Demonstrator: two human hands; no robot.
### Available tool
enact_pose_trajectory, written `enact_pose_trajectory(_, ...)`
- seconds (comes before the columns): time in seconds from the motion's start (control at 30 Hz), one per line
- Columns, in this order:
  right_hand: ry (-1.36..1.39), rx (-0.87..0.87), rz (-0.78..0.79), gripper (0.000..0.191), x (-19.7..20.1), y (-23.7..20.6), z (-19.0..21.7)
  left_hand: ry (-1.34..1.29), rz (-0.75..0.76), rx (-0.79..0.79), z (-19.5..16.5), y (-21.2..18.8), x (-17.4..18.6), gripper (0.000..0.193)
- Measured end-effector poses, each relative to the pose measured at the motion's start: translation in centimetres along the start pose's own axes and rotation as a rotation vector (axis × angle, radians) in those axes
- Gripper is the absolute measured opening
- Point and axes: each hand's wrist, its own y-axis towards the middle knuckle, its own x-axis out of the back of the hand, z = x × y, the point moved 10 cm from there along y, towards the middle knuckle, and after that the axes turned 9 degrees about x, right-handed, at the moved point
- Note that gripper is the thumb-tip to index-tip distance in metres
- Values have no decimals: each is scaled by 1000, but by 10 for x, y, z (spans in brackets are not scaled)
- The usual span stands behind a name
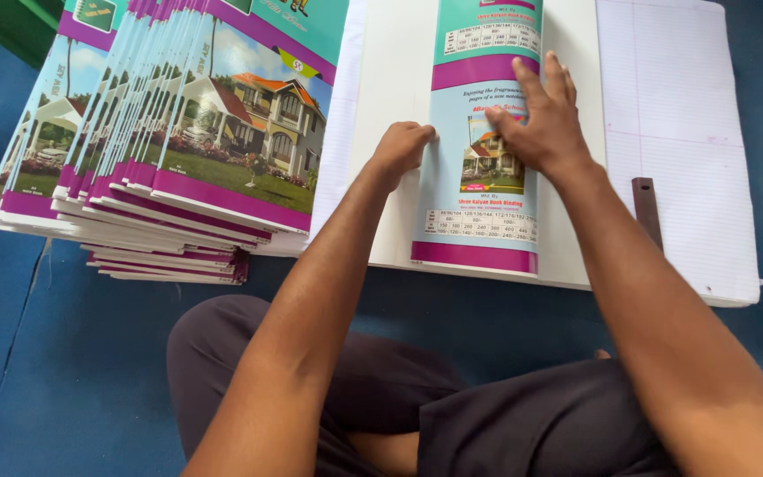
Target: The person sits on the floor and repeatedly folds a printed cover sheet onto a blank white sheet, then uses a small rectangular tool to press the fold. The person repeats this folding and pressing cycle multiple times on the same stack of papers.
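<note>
We see the left hand (pixel 402 146) clenched in a fist, knuckles pressing the left edge of the printed cover strip (pixel 480 190) on the white sheets (pixel 399 71). Right hand (pixel 540 119) lies flat, fingers released, on the strip. Stacked notebooks (pixel 178 132) lie left.

Folded cover (pixel 479 132) showing teal, magenta bands, pale blue, house picture. Fanned covers (pixel 169 132) repeating same teal-magenta house print. Ruled sheet (pixel 677 132) showing white, faint pink lines. Floor mat (pixel 64 371) lying blue.

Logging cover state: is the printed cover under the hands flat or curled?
Curled: the printed cover bows like a roll over white sheets, left hand and right hand pressing it.
</note>
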Motion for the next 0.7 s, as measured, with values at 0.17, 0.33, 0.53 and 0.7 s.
enact_pose_trajectory(0.17, 154, -80, 120, 89, -29, -3, -20, 34, -35, -18, -6, -13, 1, 33)
enact_pose_trajectory(0.33, 137, -87, 128, 88, -40, -7, -24, 259, -203, -94, -19, -28, 8, 32)
enact_pose_trajectory(0.53, 71, -104, 154, 86, -49, -7, -22, 511, -543, -127, -41, -53, 28, 55)
enact_pose_trajectory(0.7, 13, -110, 153, 86, -53, -2, -21, 516, -563, -35, -43, -62, 30, 46)
